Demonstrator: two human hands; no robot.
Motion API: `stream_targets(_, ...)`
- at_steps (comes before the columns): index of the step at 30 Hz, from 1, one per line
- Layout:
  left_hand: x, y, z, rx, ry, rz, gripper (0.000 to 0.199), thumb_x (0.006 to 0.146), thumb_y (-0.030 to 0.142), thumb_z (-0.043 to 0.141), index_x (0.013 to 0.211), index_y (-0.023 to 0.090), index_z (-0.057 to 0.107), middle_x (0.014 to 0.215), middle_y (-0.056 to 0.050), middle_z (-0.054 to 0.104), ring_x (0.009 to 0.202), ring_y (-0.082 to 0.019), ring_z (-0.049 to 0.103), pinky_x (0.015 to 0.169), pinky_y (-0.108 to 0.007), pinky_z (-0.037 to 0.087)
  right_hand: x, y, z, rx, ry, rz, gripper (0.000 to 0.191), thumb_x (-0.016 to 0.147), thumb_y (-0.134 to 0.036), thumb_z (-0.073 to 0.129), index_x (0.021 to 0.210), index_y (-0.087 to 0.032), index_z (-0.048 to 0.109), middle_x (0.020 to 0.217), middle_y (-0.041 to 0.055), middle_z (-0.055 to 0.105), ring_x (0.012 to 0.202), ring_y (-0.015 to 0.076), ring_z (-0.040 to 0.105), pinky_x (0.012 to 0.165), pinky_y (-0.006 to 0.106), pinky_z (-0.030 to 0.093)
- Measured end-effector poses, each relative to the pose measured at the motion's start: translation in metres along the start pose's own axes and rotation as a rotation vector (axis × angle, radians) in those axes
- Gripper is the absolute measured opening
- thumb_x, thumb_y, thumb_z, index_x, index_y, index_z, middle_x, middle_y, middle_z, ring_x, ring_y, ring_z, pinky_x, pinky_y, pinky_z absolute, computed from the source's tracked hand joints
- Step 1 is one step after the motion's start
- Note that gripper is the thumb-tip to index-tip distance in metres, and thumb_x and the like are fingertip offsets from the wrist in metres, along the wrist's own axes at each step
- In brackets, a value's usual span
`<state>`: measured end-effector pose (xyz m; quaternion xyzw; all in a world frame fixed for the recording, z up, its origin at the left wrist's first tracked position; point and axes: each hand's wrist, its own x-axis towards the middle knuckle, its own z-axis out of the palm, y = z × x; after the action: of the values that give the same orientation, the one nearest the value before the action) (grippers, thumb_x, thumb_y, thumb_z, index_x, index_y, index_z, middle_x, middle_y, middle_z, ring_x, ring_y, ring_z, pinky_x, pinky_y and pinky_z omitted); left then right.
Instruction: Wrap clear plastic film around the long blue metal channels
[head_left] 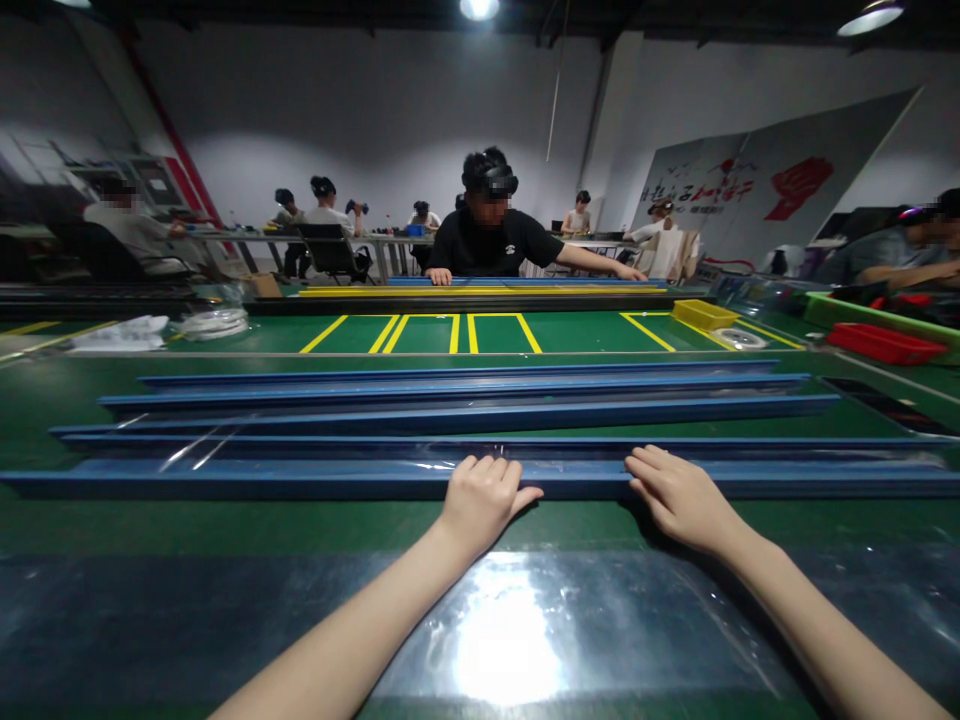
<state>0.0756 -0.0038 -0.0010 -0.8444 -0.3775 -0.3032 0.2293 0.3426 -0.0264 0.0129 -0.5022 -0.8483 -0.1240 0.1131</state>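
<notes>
A long blue channel strip (pixel 225 487) lies crosswise on the green table in front of me, with clear plastic film along its inside. My left hand (pixel 481 502) is closed over its near edge, fingers curled into the channel and thumb pointing right along the near side. To the right, my right hand (pixel 675 498) also has its fingers bent over the same strip; the fingertips are partly hidden. Just beyond lie several more blue channel strips (pixel 465 415), roughly parallel, some with film on them. A wide sheet of clear film (pixel 360 620) spreads under my forearms.
Yellow tape lines (pixel 454 335) mark the green table further off. A yellow tray (pixel 703 316), a red tray (pixel 885 343) and a dark phone-like slab (pixel 889 405) are at the right. Across the table, a person in black (pixel 491 240) touches long yellow and blue strips.
</notes>
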Motion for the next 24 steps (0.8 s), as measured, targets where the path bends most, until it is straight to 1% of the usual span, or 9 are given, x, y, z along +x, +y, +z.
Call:
stream_targets(10, 0.0008, -0.0017, 0.0028, -0.014, -0.028, 0.019, 0.036, 0.079, 0.048, 0.049, 0.062, 0.017, 0.051, 0.054, 0.000, 0.054, 0.053, -0.015, 0.050, 0.053, -0.028, 0.026, 0.0001, 0.0005, 0.0000, 0.008, 0.000, -0.007, 0.018, 0.085, -0.023, 0.031, 0.075, -0.021, 0.045, 0.076, 0.0064, 0.053, 0.075, 0.0196, 0.046, 0.066, 0.030, 0.038)
stream_targets(15, 0.0006, -0.0014, 0.0026, -0.004, -0.019, 0.022, 0.035, 0.079, 0.048, 0.050, 0.062, 0.017, 0.050, 0.054, 0.000, 0.054, 0.052, -0.014, 0.051, 0.053, -0.028, 0.026, 0.0003, 0.0002, -0.0004, -0.008, 0.002, -0.012, 0.018, 0.085, -0.023, 0.031, 0.073, -0.021, 0.044, 0.074, 0.0057, 0.052, 0.073, 0.0190, 0.045, 0.063, 0.029, 0.038)
stream_targets(21, 0.0007, -0.0015, 0.0022, -0.003, -0.027, 0.020, 0.036, 0.079, 0.049, 0.049, 0.061, 0.017, 0.050, 0.054, 0.000, 0.054, 0.052, -0.015, 0.050, 0.052, -0.028, 0.027, -0.0005, 0.0008, 0.0009, -0.019, 0.012, -0.014, 0.018, 0.086, -0.024, 0.031, 0.077, -0.021, 0.046, 0.078, 0.0068, 0.054, 0.077, 0.0200, 0.046, 0.068, 0.031, 0.039)
stream_targets(24, 0.0006, -0.0017, 0.0023, -0.002, -0.025, 0.024, 0.036, 0.080, 0.048, 0.049, 0.062, 0.017, 0.050, 0.054, 0.000, 0.054, 0.053, -0.015, 0.050, 0.052, -0.028, 0.027, -0.0008, 0.0008, 0.0016, -0.024, 0.004, -0.008, 0.019, 0.086, -0.024, 0.030, 0.077, -0.020, 0.047, 0.078, 0.0073, 0.054, 0.076, 0.0201, 0.046, 0.067, 0.031, 0.040)
